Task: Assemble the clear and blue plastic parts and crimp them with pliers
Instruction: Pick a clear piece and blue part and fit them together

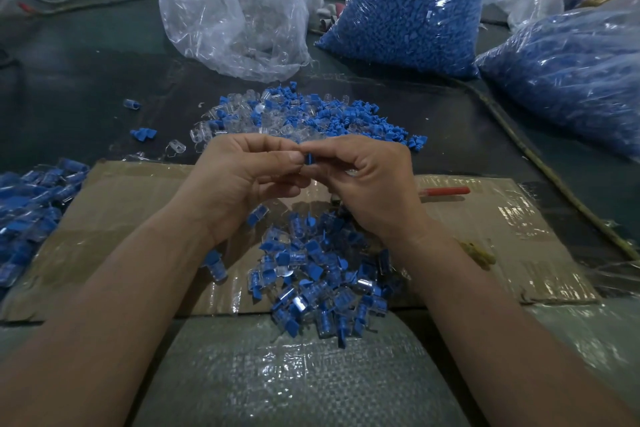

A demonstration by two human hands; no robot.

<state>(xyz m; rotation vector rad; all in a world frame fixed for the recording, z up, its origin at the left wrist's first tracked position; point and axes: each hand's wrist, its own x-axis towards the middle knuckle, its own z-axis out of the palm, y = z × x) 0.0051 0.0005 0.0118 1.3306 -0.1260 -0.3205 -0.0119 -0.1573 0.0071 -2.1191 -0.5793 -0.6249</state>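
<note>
One small blue plastic part sits near the middle of the frame. It is dark blue, and only a bit of it shows between the fingers. The left hand pinches it from the left with its thumb and curled fingers. The right hand pinches it from the right the same way.

Below the hands, a pile of joined blue and clear pieces lies on a flat brown cardboard sheet. A red handle pokes out beside the right hand. Just above the hands lies a loose heap of blue and clear pieces.

At the top, a big clear plastic bag holds clear pieces. A tall clear bag next to it is full of blue pieces. Another bag of blue pieces lies at the right edge.
</note>
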